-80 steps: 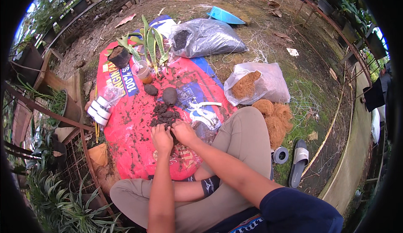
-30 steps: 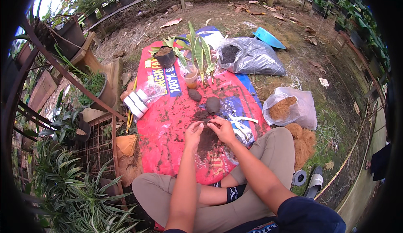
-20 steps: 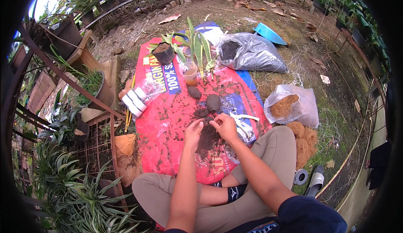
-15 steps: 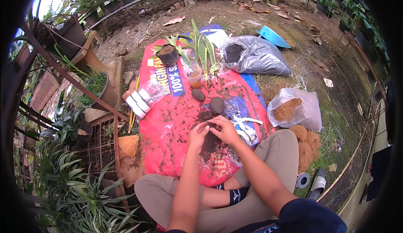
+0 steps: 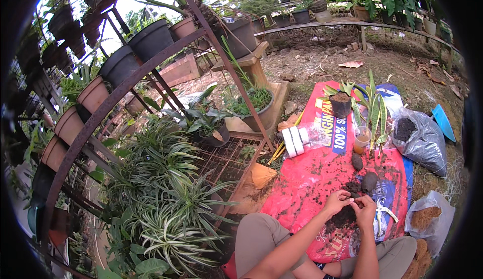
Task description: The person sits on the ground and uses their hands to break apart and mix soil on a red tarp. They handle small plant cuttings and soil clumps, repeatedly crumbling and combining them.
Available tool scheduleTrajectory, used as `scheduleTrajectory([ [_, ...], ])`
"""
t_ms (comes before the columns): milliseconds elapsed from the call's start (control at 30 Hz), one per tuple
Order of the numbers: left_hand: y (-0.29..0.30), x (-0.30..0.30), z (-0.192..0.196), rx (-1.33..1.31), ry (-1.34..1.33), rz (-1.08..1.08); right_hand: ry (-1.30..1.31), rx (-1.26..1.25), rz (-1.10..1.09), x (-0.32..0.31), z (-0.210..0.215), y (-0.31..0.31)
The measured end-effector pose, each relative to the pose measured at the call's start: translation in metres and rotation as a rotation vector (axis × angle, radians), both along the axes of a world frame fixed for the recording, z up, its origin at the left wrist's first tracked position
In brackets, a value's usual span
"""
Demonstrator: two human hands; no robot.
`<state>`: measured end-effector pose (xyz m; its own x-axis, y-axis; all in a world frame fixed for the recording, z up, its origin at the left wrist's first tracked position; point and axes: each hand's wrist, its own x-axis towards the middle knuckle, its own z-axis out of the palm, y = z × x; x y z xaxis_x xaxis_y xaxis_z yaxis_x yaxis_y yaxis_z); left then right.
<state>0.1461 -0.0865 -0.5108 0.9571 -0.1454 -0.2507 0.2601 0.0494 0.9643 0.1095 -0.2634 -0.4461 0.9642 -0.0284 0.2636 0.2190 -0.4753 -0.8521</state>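
Note:
My left hand (image 5: pixel 337 202) and my right hand (image 5: pixel 364 211) meet low over a red plastic sheet (image 5: pixel 297 184), fingertips pinched close together. Whatever they pinch is too small and hidden to make out. Dark loose soil (image 5: pixel 343 217) lies under and around them. Just beyond the right hand rests a dark, rounded soil ball (image 5: pixel 370 182), with a smaller dark lump (image 5: pixel 357 162) farther off. White-handled pruners or scissors (image 5: pixel 386 211) lie right of my right hand. Farther back stand a plastic cup of brownish liquid (image 5: pixel 361 139), snake plant leaves (image 5: pixel 374 118) and a small black pot (image 5: pixel 341 105).
White rolls (image 5: pixel 292 142) lie at the sheet's left edge. On the right are a grey bag of dark soil (image 5: pixel 427 141), a blue basin (image 5: pixel 443 123) and a bag of brown fibre (image 5: pixel 425 217). Striped-leaf plants (image 5: pixel 171 193) and a rusty metal frame (image 5: pixel 136 80) fill the left.
The head view has swung left, so the sheet and hands appear farther right and more plants show. Both hands stay pinched together over the soil.

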Motion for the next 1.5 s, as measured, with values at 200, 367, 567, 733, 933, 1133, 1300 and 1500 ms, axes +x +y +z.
scheduleTrajectory([
  [200,0.000,0.020,0.021,0.271,0.053,-0.263,-0.098,-0.037,0.006,0.010,-0.003,-0.001],
  [367,0.007,0.010,0.011,0.303,0.132,-0.169,-0.125,-0.153,0.101,0.005,-0.006,0.007],
  [567,0.007,-0.008,-0.018,0.417,-0.033,-0.002,0.002,-0.183,0.194,0.005,-0.006,0.009],
  [733,0.011,-0.003,-0.020,0.376,-0.108,0.047,0.015,-0.097,0.196,0.003,0.003,0.008],
  [933,0.006,-0.007,-0.004,0.379,-0.060,0.104,-0.007,-0.114,0.165,0.004,-0.005,0.000],
  [1133,0.006,-0.011,0.010,0.241,-0.087,0.163,0.067,-0.023,0.053,0.010,-0.009,-0.006],
  [1300,0.002,-0.013,0.027,0.149,0.045,0.009,0.058,0.148,0.007,0.012,-0.010,-0.009],
  [1500,-0.013,-0.016,0.046,0.018,0.045,0.035,0.066,0.147,0.034,0.009,-0.013,-0.010],
])
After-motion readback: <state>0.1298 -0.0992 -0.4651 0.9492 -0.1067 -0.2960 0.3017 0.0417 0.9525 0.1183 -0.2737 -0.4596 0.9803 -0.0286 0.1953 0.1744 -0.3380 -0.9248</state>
